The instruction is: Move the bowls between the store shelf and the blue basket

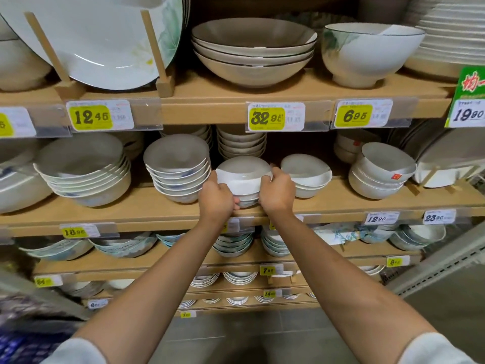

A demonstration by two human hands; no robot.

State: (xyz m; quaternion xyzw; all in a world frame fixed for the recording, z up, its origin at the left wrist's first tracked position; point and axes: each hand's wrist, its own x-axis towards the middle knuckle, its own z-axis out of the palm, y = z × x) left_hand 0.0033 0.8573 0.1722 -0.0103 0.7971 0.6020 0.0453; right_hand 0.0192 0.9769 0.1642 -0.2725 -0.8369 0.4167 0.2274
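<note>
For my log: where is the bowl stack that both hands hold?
Head view, centre: the bowl stack is at the front of the second shelf, between the left hand and right hand.

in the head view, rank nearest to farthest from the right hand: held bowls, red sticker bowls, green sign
1. held bowls, gripped by the right hand, centre
2. red sticker bowls, along the shelf to the right
3. green sign, higher up, far right
</note>
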